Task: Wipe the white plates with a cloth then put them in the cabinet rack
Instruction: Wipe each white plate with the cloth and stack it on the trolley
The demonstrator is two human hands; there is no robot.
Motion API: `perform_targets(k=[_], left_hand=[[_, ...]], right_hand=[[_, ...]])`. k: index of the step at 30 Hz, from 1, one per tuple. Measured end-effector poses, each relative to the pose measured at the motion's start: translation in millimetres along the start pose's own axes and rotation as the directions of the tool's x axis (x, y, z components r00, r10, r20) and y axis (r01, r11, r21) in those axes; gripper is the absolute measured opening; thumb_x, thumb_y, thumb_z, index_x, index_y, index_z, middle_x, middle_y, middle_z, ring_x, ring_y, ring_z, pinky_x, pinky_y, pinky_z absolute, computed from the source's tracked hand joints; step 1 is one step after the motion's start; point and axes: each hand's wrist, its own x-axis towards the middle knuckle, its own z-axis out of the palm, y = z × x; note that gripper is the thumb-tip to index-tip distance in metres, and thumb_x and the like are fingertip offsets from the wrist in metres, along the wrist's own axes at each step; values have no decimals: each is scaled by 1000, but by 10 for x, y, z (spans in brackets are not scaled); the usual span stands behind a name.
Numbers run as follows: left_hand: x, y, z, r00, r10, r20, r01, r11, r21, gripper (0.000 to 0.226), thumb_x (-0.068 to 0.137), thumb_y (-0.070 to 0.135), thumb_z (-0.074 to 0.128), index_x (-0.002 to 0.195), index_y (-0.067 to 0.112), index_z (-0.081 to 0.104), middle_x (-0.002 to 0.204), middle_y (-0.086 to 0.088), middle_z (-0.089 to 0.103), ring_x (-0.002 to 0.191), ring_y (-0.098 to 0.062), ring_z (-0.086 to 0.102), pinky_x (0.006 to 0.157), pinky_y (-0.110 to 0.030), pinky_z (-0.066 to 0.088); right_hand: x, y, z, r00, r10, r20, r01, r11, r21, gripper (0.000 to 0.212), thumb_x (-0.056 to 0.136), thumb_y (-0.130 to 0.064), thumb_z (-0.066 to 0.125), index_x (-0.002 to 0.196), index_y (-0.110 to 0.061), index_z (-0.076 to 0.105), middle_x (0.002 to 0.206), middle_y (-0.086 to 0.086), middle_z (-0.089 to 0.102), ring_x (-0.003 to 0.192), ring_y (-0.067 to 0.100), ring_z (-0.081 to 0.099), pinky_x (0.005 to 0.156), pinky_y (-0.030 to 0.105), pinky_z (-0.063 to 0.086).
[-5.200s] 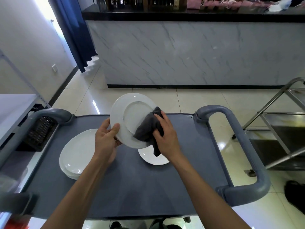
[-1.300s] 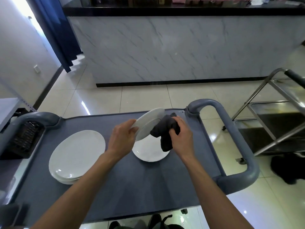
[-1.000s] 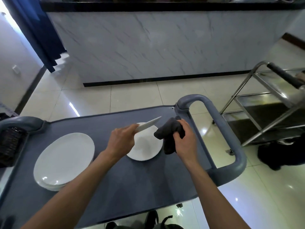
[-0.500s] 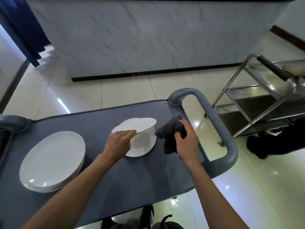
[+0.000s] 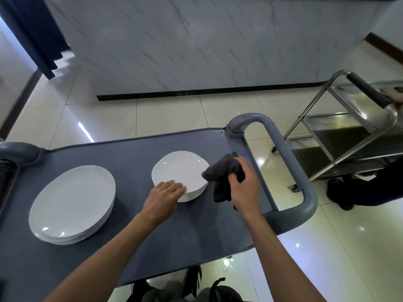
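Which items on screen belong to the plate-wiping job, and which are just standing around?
Job:
- small plate stack under left hand
- dark grey cloth gripped in right hand
- large plate stack
- grey cart carrying them

Standing around:
- steel trolley
- blue curtain
- marble-look counter front

On the cart (image 5: 135, 153), a larger stack of plates (image 5: 72, 203) lay at the left and a smaller stack (image 5: 181, 171) right of centre. A metal trolley (image 5: 349, 136) stood on the floor (image 5: 174, 114) beyond the cart's right handle (image 5: 292, 171).
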Motion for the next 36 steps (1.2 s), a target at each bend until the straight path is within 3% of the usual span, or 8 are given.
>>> perform_targets(k=[4, 18, 21, 24, 36], left_hand=[[-99, -12, 110, 1000, -1, 26, 2, 1000, -13, 30, 80, 4, 50, 102, 16, 67, 106, 3, 68, 96, -25, 64, 70, -35, 51], [-192, 0, 215, 999, -40, 16, 41, 996, -85, 27, 89, 25, 50, 101, 20, 74, 108, 5, 71, 103, -22, 61, 77, -34, 57], [-228, -23, 257, 998, -58, 38, 61, 994, -95, 20, 84, 16, 70, 104, 19, 74, 111, 3, 71, 107, -26, 63, 83, -37, 57], [-248, -27, 263, 991, -93, 99, 103, 988, -112, 36, 71, 8, 85, 104, 20, 76, 113, 2, 71, 108, -28, 65, 85, -37, 56], [-189, -15, 223, 969, -143, 203, 160, 985, -71, 39, 66, 6, 81, 103, 19, 74, 114, -1, 68, 110, -31, 62, 88, -42, 53]], right_hand=[[-33, 93, 49, 999, 21, 27, -21, 1000, -8, 46, 94, -8, 58, 136, -27, 61, 141, -8, 59, 131, 11, 52, 115, 43, 42], [-159, 184, 177, 996, 28, 79, -26, 999, -20, 44, 95, -5, 59, 134, -24, 63, 141, -9, 58, 131, 6, 51, 117, 35, 40], [-151, 206, 196, 996, 30, 83, -28, 999, -25, 44, 95, -4, 59, 134, -24, 62, 141, -8, 58, 130, 7, 51, 117, 36, 40], [-145, 224, 230, 995, 32, 96, -29, 999, -26, 44, 94, -4, 59, 133, -25, 63, 140, -9, 59, 129, 6, 52, 116, 36, 41], [-118, 176, 435, 986, -18, 165, 30, 997, -73, 43, 94, -4, 60, 134, -19, 63, 142, -5, 58, 132, 10, 51, 116, 32, 39]])
